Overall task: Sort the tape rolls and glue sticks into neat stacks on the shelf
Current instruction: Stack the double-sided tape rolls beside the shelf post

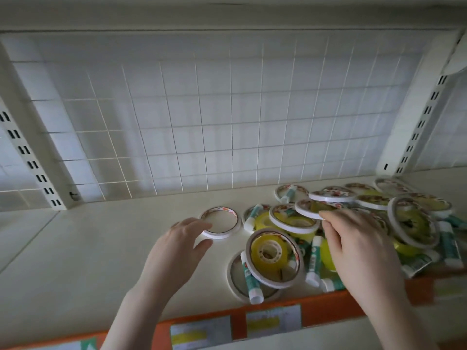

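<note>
Reaching over the shelf (75,248), the person works both hands at once. The left hand (182,238) curls loosely around the near edge of a lone white tape ring (219,222), thumb and fingers on its rim; that ring lies flat and apart from the heap, seemingly the base of a stack. The right hand (353,243) pinches with its fingertips the rim of another flat tape ring (316,208) atop the jumbled pile (417,223), where yellow tape rolls (269,253) and glue sticks (249,276) lie mixed on the right. Clear shelf to the left probably serves as sorting space, with most of the work still ahead.
</note>
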